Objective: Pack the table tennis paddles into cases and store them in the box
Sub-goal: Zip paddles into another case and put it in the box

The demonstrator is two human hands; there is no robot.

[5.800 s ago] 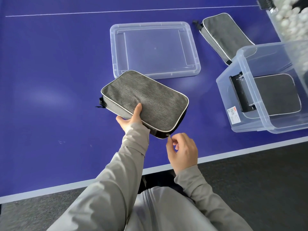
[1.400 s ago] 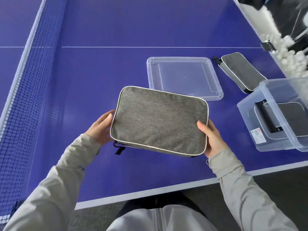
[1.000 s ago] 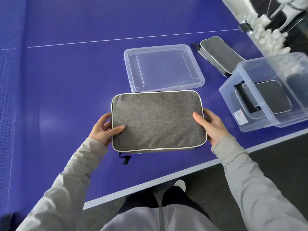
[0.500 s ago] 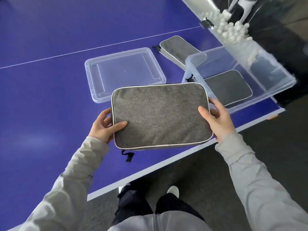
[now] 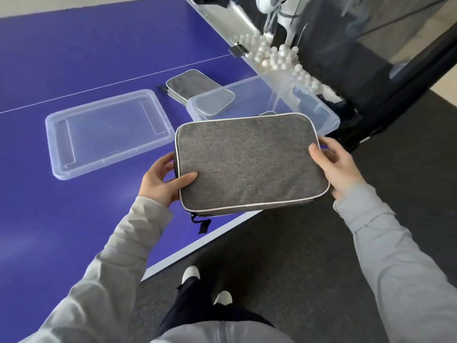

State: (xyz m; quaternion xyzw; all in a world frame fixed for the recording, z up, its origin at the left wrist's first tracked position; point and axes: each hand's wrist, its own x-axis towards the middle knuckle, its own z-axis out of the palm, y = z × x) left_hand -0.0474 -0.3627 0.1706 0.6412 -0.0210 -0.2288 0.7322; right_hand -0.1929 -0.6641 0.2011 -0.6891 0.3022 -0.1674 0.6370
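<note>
Head camera view, looking down over a blue table tennis worktop (image 5: 74, 219) with white lines. A clear plastic storage box (image 5: 319, 112) is seen at the far right corner of the worktop, its top open. Inside it, a grey fabric paddle case with pale piping (image 5: 214, 102) can be made out through the near wall, lying flat; the edge of what may be another case shows just behind the held one, but this cannot be told for certain. A third grey zipped case (image 5: 188, 82) lies on the worktop just beyond the box, touching or nearly touching its far wall. To the left of the box, well apart from it, the clear plastic rectangular lid (image 5: 106, 132) is laid flat on the worktop.

Beyond the worktop's right edge, a heap of white table tennis balls (image 5: 274, 58) is gathered in a trough or net.

A large grey rectangular fabric case with white piping (image 5: 249, 162) is held level in the air in front of the box, above the worktop's near edge, partly hiding the box. A black zip pull (image 5: 203, 225) hangs from its near left corner. The case is gripped at its short left side by the left hand (image 5: 160, 181), thumb laid on top and fingers curled under. The right short side is gripped by the right hand (image 5: 338, 167) in the same way, thumb on top. Both arms are clad in light grey sleeves (image 5: 118, 268).
</note>
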